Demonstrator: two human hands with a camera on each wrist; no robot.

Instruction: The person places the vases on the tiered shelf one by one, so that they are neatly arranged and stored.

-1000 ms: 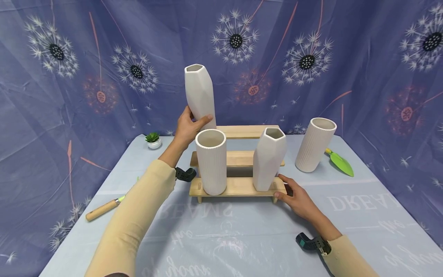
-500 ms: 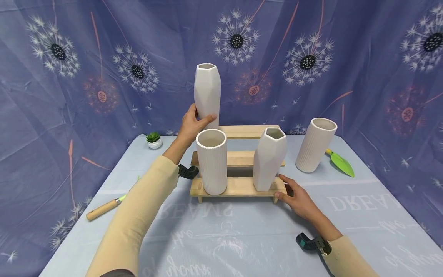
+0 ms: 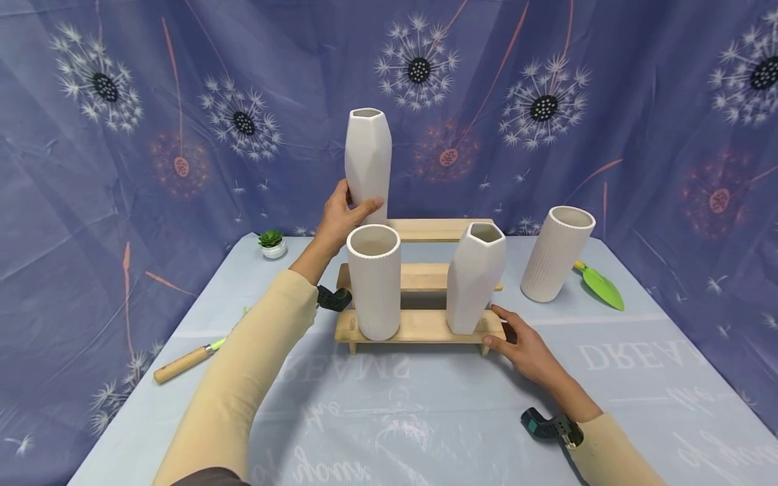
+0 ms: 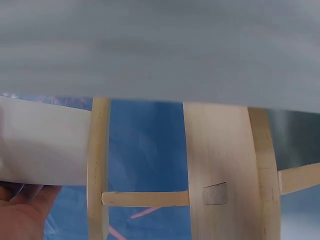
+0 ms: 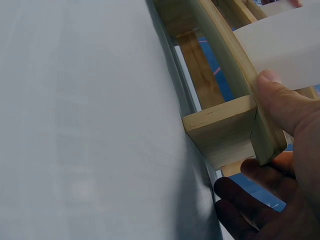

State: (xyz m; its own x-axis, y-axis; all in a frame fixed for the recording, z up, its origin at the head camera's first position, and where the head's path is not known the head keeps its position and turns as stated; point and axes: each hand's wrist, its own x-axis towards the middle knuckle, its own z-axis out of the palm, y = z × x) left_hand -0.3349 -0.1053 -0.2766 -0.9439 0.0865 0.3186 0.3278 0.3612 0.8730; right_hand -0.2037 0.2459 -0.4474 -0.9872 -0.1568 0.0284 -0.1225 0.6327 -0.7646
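My left hand (image 3: 342, 217) grips the lower part of a tall white faceted vase (image 3: 368, 155), upright at the left end of the top tier. In the left wrist view the base of this vase (image 4: 45, 142) meets the top board (image 4: 98, 155). The right hand (image 3: 524, 347) pinches the right end of the bottom tier of a three-step wooden stand (image 3: 423, 324); in the right wrist view its thumb (image 5: 277, 97) lies on top and fingers curl beneath. On that bottom tier stand a white ribbed vase (image 3: 375, 290) at left and another faceted vase (image 3: 475, 283) at right.
Right of the stand, a second ribbed vase (image 3: 556, 256) stands on the pale blue cloth, beside a green trowel (image 3: 600, 287). A small potted succulent (image 3: 272, 244) sits at back left. A wooden-handled tool (image 3: 182, 364) lies partly behind the left sleeve. A dandelion-print curtain (image 3: 292, 61) hangs behind.
The left hand has shifted right with the faceted vase, which went from tilted to upright over the top tier. My right hand stays on the stand.
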